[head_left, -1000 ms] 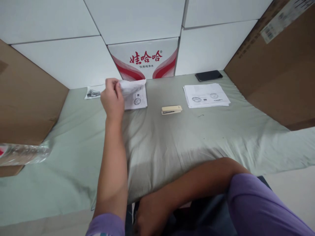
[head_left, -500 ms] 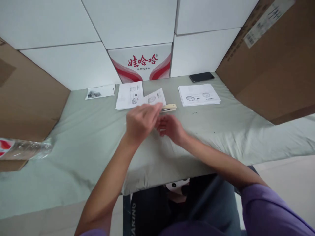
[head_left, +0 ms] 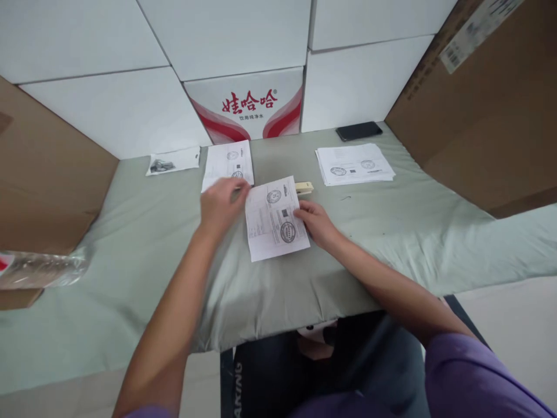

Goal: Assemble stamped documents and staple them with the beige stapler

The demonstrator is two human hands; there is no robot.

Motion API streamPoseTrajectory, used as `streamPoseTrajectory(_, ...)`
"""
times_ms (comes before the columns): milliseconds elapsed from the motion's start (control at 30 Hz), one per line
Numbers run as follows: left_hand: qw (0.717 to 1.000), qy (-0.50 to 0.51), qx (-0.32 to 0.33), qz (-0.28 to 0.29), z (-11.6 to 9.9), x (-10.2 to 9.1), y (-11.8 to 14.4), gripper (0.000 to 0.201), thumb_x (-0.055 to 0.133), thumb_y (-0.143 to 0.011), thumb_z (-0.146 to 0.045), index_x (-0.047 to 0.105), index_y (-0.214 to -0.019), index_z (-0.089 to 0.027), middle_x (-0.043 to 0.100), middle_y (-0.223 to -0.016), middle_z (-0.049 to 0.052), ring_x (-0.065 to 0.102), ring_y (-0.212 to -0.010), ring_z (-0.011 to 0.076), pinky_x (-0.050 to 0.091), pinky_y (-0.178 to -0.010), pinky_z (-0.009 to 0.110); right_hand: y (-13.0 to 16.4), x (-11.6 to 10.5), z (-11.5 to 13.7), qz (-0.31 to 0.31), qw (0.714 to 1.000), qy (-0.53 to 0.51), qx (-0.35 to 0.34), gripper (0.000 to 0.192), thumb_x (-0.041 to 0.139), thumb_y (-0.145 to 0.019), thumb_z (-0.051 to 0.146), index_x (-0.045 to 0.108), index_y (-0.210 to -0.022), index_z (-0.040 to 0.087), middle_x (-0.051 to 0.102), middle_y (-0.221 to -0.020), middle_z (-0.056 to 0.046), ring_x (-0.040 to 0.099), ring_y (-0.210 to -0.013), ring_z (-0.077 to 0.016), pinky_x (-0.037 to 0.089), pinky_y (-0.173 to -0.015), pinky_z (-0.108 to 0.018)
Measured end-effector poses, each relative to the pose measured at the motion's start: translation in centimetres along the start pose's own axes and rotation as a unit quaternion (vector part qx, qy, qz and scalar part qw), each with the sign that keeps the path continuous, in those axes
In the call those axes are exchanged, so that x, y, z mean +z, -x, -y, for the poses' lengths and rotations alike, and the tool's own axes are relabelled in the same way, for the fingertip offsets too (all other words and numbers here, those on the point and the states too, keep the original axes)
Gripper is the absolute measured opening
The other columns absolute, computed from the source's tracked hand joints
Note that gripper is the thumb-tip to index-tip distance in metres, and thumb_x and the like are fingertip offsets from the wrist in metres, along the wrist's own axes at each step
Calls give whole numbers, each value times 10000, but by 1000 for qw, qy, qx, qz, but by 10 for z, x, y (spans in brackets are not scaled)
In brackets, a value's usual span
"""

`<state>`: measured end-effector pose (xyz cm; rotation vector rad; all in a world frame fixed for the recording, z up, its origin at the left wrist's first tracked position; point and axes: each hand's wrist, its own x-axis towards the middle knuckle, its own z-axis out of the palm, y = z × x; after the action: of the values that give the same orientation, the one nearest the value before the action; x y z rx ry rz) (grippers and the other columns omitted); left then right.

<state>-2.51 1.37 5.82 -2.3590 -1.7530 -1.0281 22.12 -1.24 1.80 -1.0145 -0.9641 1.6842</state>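
Over the worktop [head_left: 139, 244], the right hand [head_left: 319, 224] pinched the right side of the sheet [head_left: 272, 226], long axis towards the front edge; whether the left hand [head_left: 221, 203] gripped, I couldn't tell.

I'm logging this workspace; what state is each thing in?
Paper: printed, held at its right edge
Right hand: gripping the paper
Left hand: at paper's corner, contact unclear
Left stack: flat, partly hidden
Right stack: flat, edges uneven
Stapler: mostly hidden behind paper
Phone: flat, upper face dark
Bottle: on its side
Packet: flat
White boxes: stacked
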Motion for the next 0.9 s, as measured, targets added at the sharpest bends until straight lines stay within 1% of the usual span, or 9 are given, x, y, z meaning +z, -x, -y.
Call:
streamPoseTrajectory(33, 999, -25, -27, 22, 16, 1, -12, 318, 540, -979, -438, 749, -1094, -228, 762, -1188, 90, 678, -1140, 275, 492, -981, 403, 2, 0, -2, -6, 1000, 0, -8, 172, 699, -672, 261, 703, -816, 168, 743, -813, -37, 689, -731, -190, 542, -693, -318)
streamPoseTrajectory(133, 985, -44, -40, 159, 51, 9, -39, 438, 691, -877, -461, 708, -1267, -264, 619, -1470, 56, 561, -1346, 311, 419, -1101, 424, 9, 2, -6, -2, 1000, 6, -4, 163, 688, -674, 271, 704, -806, 176, 734, -786, -31, 685, -721, -194, 526, -665, -310)
streamPoseTrajectory(200, 974, -32, -59, 218, 61, 17, -47, 526, 754, -817, -472, 697, -1308, -293, 560, -1532, 27, 547, -1369, 327, 430, -1090, 418, 13, 4, -8, 11, 1000, 11, 0, 160, 678, -682, 272, 705, -809, 178, 731, -787, -31, 687, -735, -196, 521, -658, -306)
streamPoseTrajectory(233, 970, -27, -72, 232, 62, 20, -49, 543, 770, -797, -478, 701, -1308, -306, 558, -1532, 16, 558, -1360, 333, 444, -1073, 415, 15, 5, -8, 18, 1000, 14, 0, 159, 674, -687, 271, 705, -813, 179, 730, -792, -31, 688, -745, -196, 522, -661, -305)
streamPoseTrajectory(333, 964, -26, -109, 241, 61, 24, -50, 507, 778, -781, -487, 733, -1263, -339, 603, -1483, -9, 598, -1314, 344, 475, -1021, 414, 19, 7, -10, 35, 999, 22, -4, 164, 669, -704, 269, 705, -837, 180, 727, -806, -29, 690, -767, -192, 527, -680, -308)
streamPoseTrajectory(433, 964, -26, -124, 235, 59, 22, -51, 422, 763, -792, -482, 772, -1191, -345, 654, -1422, -15, 629, -1269, 350, 491, -988, 420, 22, 8, -9, 45, 999, 25, -6, 173, 668, -725, 272, 705, -866, 178, 725, -821, -31, 697, -790, -195, 530, -695, -313)
streamPoseTrajectory(533, 966, -6, -121, 230, 61, 20, -53, 366, 740, -817, -457, 789, -1158, -332, 691, -1371, 4, 659, -1218, 338, 495, -974, 426, 23, 8, -7, 47, 999, 23, -11, 158, 667, -736, 270, 699, -859, 176, 722, -817, -30, 696, -785, -191, 526, -688, -308)
streamPoseTrajectory(700, 963, -3, -127, 237, 65, 20, -55, 398, 767, -784, -434, 786, -1166, -325, 705, -1349, 2, 689, -1152, 323, 497, -959, 419, 24, 7, -5, 43, 999, 16, -15, 125, 671, -745, 267, 685, -832, 179, 711, -782, -19, 688, -737, -175, 511, -659, -290)
streamPoseTrajectory(900, 968, 1, -97, 233, 71, 21, -55, 345, 660, -878, -466, 787, -1165, -321, 708, -1345, -12, 691, -1148, 288, 493, -948, 381, 26, 7, -4, 40, 999, 23, -3, 142, 675, -759, 286, 678, -853, 179, 715, -808, -31, 691, -758, -192, 525, -658, -306)
